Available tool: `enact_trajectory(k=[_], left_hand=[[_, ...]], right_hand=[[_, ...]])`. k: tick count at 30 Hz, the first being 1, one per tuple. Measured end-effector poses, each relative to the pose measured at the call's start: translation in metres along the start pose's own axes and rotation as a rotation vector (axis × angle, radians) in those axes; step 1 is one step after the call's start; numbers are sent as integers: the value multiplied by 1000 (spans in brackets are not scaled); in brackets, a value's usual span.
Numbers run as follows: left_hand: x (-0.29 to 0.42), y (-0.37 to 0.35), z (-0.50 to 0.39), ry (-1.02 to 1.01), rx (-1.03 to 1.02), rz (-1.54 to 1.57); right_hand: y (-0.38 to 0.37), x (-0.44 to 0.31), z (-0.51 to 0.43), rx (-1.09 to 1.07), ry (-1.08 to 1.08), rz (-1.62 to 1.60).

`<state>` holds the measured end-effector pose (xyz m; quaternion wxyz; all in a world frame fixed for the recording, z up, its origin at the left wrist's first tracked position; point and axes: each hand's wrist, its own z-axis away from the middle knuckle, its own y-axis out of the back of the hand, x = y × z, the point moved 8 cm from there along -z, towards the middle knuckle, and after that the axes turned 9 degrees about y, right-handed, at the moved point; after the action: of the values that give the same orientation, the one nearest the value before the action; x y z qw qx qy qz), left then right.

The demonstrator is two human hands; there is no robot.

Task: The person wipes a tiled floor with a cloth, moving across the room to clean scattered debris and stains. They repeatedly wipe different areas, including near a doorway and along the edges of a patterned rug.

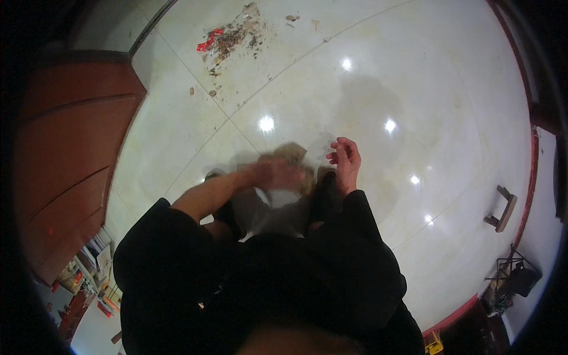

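Note:
My left hand (279, 175) is blurred, palm side unclear, over a brownish, blurred object (290, 153) low in front of me. Whether that hand touches or grips it cannot be told. Below the hand, between my legs, lies a greyish, shiny surface, perhaps plastic (275, 211). To the right, my right hand (347, 157) is raised above the floor, fingers loosely curled and apart, holding nothing. A dark shoe (327, 175) shows beside its wrist.
Brown debris with red scraps (230, 40) is scattered on the tiled floor (435, 111) ahead. Reddish-brown wooden panels (84, 128) stand at left. A small wooden stool (503, 208) is at right, near a dark folding frame (517, 275).

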<state>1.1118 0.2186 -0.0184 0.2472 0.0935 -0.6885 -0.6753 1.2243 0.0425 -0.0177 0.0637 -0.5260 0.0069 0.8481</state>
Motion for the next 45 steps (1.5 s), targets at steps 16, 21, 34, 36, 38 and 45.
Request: enact_trajectory(k=[16,21,34,36,38,45], left_hand=[[-52,18,-50,232,-115,514],[-148,25,-88,371,-26,14],[-31,16,-127,-10,95,293],[-50,9,-160,50,-6,182],[-98,29,-193,183,114,19],[-350,86,-165,875,88,-240]], right_hand=[[17,18,-7,27,-36,-79],[19,1,-19,42,73,-7],[62,2,-19,347,76,6],[71,-3,-24,393,106,18],[78,-14,-31,382,146,29],[96,-30,-35,394,135,-20]])
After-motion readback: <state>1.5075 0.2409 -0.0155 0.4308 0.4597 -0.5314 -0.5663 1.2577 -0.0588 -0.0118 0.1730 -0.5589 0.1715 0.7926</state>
